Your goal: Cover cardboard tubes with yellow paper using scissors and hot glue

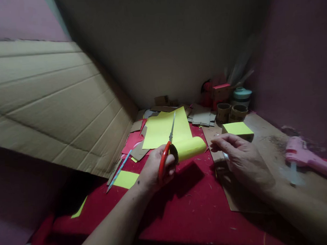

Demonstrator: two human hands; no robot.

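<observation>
"Left of the yellow tube (190, 149), what do you see?"

"First, a thin striped stick (124, 163). Then the left hand (154, 166), its fingers curled closed around the red-handled scissors (163, 160); the tube's left end is right at these fingers."

"And to the right of the tube?"

"Near its right end is the right hand (245, 158), thumb and forefinger almost together; I cannot tell if they pinch something. Farther right of the tube lies a pink glue gun (306, 156)."
</observation>
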